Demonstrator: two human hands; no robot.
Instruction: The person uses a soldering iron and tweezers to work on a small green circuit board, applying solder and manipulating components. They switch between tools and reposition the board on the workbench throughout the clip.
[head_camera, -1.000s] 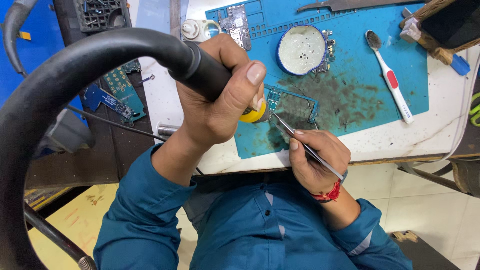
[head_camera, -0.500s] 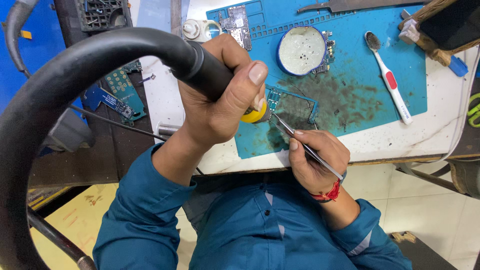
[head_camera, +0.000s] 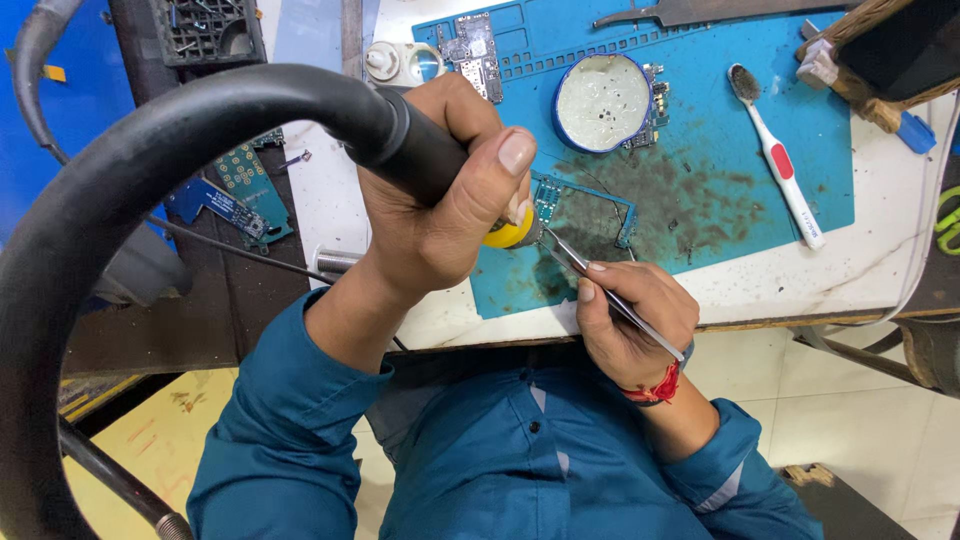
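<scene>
1. Left hand (head_camera: 440, 210): wrapped tight around the black handle (head_camera: 410, 150) of a heated tool, thumb pressed along the top, thick black hose (head_camera: 150, 150) looping off towards 9 o'clock.
2. Right hand (head_camera: 630, 320): pinches slim metal tweezers (head_camera: 600, 280) between thumb and fingers, tips aimed towards 10 o'clock.
3. Circuit board (head_camera: 590, 215): lies flat on the blue mat (head_camera: 720, 120), at 3 o'clock from the left fist and 12 o'clock from the right hand.
4. Tool's yellow collar (head_camera: 505, 232) and tweezer tips meet at the board's near-left corner; cannot tell whether the tips grip a part.
5. Judged mid-way: both tools applied to the board, nothing lifted clear, board not set aside.
6. Round tin (head_camera: 603, 102) just beyond the board at 12 o'clock; toothbrush (head_camera: 780, 165) well apart at 3 o'clock.
</scene>
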